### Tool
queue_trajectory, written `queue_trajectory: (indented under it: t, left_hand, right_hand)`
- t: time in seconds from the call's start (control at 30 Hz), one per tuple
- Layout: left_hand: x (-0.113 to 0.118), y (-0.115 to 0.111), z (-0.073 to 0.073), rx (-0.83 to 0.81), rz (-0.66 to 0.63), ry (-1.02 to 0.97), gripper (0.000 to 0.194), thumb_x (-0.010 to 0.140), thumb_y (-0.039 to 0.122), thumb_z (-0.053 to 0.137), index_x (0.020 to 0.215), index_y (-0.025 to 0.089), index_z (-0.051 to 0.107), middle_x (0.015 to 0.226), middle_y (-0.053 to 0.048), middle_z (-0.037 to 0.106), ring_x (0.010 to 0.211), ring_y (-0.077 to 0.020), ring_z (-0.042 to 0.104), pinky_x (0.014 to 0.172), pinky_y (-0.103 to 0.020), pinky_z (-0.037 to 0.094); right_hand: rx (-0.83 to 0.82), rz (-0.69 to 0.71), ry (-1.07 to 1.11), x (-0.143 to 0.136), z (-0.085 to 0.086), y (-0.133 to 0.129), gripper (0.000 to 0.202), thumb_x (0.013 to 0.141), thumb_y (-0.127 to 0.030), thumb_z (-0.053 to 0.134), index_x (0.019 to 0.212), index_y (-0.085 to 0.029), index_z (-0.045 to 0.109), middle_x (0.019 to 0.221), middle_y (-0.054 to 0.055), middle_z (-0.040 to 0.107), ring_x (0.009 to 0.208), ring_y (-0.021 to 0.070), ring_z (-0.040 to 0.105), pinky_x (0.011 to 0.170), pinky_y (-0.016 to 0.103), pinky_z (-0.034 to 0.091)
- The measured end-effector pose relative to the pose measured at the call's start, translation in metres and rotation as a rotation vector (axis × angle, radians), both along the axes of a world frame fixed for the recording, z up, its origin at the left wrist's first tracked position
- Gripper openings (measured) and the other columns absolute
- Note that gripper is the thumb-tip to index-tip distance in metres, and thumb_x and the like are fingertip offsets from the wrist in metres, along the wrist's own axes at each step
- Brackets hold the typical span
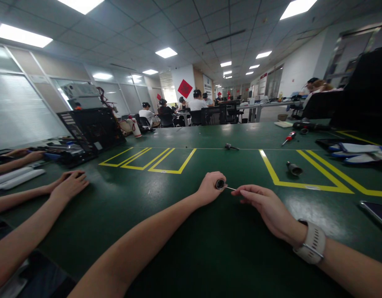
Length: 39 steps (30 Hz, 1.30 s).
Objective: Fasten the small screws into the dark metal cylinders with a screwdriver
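My left hand [209,188] is closed around a dark, round metal part [220,184] whose open end faces me. A thin metal rod [230,188] reaches from beside that part to the fingertips of my right hand [256,198], which pinch its near end. Whether the rod's tip touches the part is too small to make out. Both hands are a little above the green table [178,198]. Beyond them lies a small dark part with a thin stem [230,147]. Another dark cylindrical part [294,169] rests inside a yellow taped outline on the right.
A red-handled screwdriver [289,138], a dark power tool [312,126] and white-and-blue gloves [359,153] lie at the right. A dark flat device [377,214] sits at the right edge. At left are a co-worker's hands [69,184] and a black metal case [94,128].
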<state>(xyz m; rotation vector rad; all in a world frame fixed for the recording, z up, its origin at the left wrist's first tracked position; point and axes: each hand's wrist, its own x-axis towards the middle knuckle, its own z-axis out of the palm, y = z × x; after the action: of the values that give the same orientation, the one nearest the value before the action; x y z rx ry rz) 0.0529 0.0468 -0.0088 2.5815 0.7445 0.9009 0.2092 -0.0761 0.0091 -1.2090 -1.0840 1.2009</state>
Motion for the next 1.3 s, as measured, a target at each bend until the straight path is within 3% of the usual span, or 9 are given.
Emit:
queue_trajectory:
  t: [0.17, 0.43, 0.57, 0.8, 1.03, 1.3]
  left_hand:
    - [0.000, 0.000, 0.001, -0.082, -0.011, -0.040, 0.011, 0.075, 0.021, 0.058, 0.069, 0.015, 0.051, 0.070, 0.002, 0.053, 0.065, -0.0110, 0.049, 0.062, -0.023, 0.038]
    - [0.002, 0.001, -0.003, 0.120, 0.130, 0.092, 0.004, 0.074, 0.014, 0.055, 0.070, 0.015, 0.055, 0.070, 0.000, 0.056, 0.068, -0.0136, 0.051, 0.066, -0.027, 0.036]
    - [0.001, -0.003, -0.003, 0.177, 0.109, 0.167, 0.006, 0.074, 0.011, 0.053, 0.072, 0.016, 0.056, 0.071, 0.000, 0.057, 0.071, -0.0149, 0.051, 0.068, -0.028, 0.035]
    - [-0.001, -0.001, -0.002, 0.026, 0.041, 0.029, 0.006, 0.075, 0.017, 0.056, 0.070, 0.015, 0.054, 0.072, 0.001, 0.056, 0.070, -0.0130, 0.052, 0.069, -0.027, 0.038]
    - [0.000, 0.000, 0.000, -0.126, 0.008, -0.068, 0.011, 0.073, 0.021, 0.059, 0.068, 0.015, 0.052, 0.069, 0.002, 0.053, 0.065, -0.0114, 0.049, 0.062, -0.024, 0.039]
    - [0.002, 0.000, -0.002, 0.060, 0.154, 0.086, 0.006, 0.072, 0.011, 0.054, 0.068, 0.015, 0.055, 0.068, 0.001, 0.055, 0.067, -0.0132, 0.051, 0.064, -0.026, 0.037]
  right_hand:
    - [-0.002, -0.003, 0.087, -0.001, -0.002, -0.001, 0.020, 0.076, -0.035, 0.061, 0.087, -0.020, 0.068, 0.100, 0.007, 0.067, 0.099, 0.0251, 0.057, 0.085, 0.040, 0.043]
    - [0.081, -0.043, -0.204, -0.004, -0.010, -0.001, 0.027, 0.077, -0.038, 0.061, 0.098, -0.023, 0.067, 0.103, 0.004, 0.066, 0.099, 0.0232, 0.057, 0.088, 0.040, 0.040]
    - [0.051, -0.026, -0.196, -0.003, -0.008, -0.001, 0.025, 0.075, -0.036, 0.062, 0.095, -0.023, 0.070, 0.100, 0.004, 0.067, 0.101, 0.0243, 0.056, 0.089, 0.040, 0.039]
    - [0.002, -0.006, 0.016, 0.002, -0.008, 0.001, 0.024, 0.074, -0.033, 0.062, 0.094, -0.021, 0.071, 0.104, 0.007, 0.067, 0.103, 0.0262, 0.055, 0.090, 0.042, 0.039]
    - [0.019, -0.015, 0.002, -0.002, -0.006, 0.000, 0.026, 0.076, -0.035, 0.061, 0.096, -0.022, 0.069, 0.108, 0.006, 0.065, 0.104, 0.0261, 0.054, 0.089, 0.043, 0.040]
    - [0.070, -0.037, -0.187, 0.000, -0.016, 0.001, 0.029, 0.078, -0.039, 0.060, 0.102, -0.023, 0.067, 0.106, 0.004, 0.065, 0.102, 0.0235, 0.056, 0.089, 0.041, 0.040]
